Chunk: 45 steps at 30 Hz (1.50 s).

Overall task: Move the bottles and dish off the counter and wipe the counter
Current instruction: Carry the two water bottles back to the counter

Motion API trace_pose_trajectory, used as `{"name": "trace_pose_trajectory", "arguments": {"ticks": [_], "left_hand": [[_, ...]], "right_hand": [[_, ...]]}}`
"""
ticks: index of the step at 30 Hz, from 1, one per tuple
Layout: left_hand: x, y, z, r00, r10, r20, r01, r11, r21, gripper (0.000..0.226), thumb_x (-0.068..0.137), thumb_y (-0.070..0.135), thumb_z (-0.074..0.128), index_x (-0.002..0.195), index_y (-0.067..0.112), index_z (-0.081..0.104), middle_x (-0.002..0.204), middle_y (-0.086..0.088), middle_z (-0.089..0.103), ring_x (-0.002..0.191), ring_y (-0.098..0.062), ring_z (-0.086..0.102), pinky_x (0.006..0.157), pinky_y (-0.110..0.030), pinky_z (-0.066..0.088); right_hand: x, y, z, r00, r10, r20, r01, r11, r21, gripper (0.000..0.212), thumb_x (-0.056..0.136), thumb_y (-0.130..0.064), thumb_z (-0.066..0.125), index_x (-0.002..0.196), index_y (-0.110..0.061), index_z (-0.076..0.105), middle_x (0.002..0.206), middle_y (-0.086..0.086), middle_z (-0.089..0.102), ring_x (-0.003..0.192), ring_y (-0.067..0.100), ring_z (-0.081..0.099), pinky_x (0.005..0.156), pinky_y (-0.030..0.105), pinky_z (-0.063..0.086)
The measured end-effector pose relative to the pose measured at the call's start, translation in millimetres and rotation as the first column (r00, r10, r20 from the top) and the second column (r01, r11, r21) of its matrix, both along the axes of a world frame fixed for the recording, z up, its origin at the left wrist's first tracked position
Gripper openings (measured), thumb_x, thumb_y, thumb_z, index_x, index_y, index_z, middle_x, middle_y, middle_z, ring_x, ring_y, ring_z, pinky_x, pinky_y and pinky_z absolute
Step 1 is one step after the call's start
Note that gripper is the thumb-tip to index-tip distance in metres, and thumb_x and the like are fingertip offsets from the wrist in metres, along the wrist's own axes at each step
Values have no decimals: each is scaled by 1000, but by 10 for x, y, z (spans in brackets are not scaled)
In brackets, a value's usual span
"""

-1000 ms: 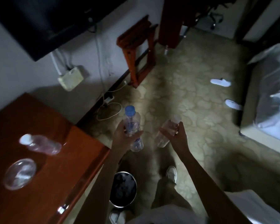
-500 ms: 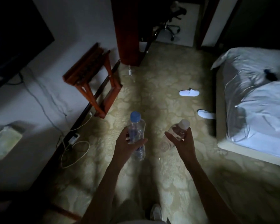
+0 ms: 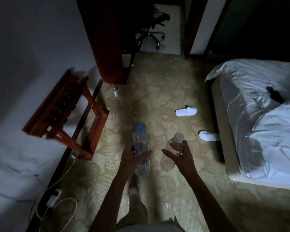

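My left hand (image 3: 132,156) grips a clear plastic bottle with a blue cap (image 3: 141,144), held upright over the patterned carpet. My right hand (image 3: 182,156) holds a second clear bottle with a white cap (image 3: 172,151), tilted a little to the left. Both bottles hang in front of me at about waist height, a short gap between them. The counter and the dish are out of view.
A folded wooden luggage rack (image 3: 64,114) leans on the left wall. A bed with white sheets (image 3: 258,118) fills the right. Two white slippers (image 3: 186,111) (image 3: 208,136) lie beside it. A small bottle (image 3: 115,92) lies near a wooden cabinet (image 3: 107,39). Cables and a power strip (image 3: 54,198) lie at lower left.
My view has turned away from the wooden counter, which has left the frame, toward the room's far end. Both hands keep their bottles in the same grip.
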<state>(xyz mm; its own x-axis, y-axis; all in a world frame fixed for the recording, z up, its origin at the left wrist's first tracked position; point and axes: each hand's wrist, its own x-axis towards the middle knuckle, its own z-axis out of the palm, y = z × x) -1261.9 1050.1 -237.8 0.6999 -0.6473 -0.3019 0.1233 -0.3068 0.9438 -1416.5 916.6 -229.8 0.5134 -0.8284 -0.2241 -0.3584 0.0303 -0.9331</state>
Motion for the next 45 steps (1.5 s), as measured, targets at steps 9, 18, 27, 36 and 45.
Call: {"name": "trace_pose_trajectory", "arguments": {"ticks": [9, 18, 27, 36, 45], "left_hand": [[1877, -1544, 217, 998, -57, 25, 58, 998, -15, 44, 61, 28, 90, 95, 21, 63, 84, 4, 74, 76, -11, 70, 67, -27, 57], [3593, -3538, 87, 999, 1, 53, -3, 999, 41, 46, 69, 12, 85, 104, 30, 61, 101, 7, 69, 87, 3, 68, 73, -20, 55], [5404, -5418, 393, 993, 71, 96, -72, 997, 2, 40, 75, 7, 80, 110, 13, 61, 101, 0, 68, 93, -11, 67, 65, -12, 53], [7210, -7481, 637, 994, 39, 103, -31, 997, -76, 37, 85, 5, 69, 119, 1, 57, 95, 0, 65, 90, -16, 66, 61, -8, 50], [8705, -9544, 941, 991, -95, 99, 108, 984, -140, 43, 80, 6, 74, 117, 13, 55, 89, 19, 72, 82, 12, 66, 81, -34, 54]], "right_hand": [[1632, -1502, 241, 998, -48, 39, 49, 998, -43, 57, 67, -31, 86, 115, -23, 55, 105, -7, 68, 92, 4, 66, 78, 24, 55], [3465, -3642, 53, 999, -21, 48, 22, 1000, -12, 53, 68, -33, 86, 110, -28, 54, 106, -7, 67, 99, 10, 66, 85, 33, 56], [5315, -5660, 493, 990, 10, 141, -6, 999, -33, 57, 68, -31, 86, 115, -20, 56, 107, -7, 68, 101, 6, 65, 84, 24, 53], [7087, -7512, 681, 992, -30, 121, 41, 996, -84, 53, 68, -35, 84, 111, -21, 56, 107, -11, 66, 95, -2, 64, 77, 20, 51], [8429, -9481, 831, 978, -50, 205, 76, 990, -121, 54, 72, -29, 84, 118, -23, 56, 109, -4, 68, 98, 9, 68, 85, 41, 58]]}}
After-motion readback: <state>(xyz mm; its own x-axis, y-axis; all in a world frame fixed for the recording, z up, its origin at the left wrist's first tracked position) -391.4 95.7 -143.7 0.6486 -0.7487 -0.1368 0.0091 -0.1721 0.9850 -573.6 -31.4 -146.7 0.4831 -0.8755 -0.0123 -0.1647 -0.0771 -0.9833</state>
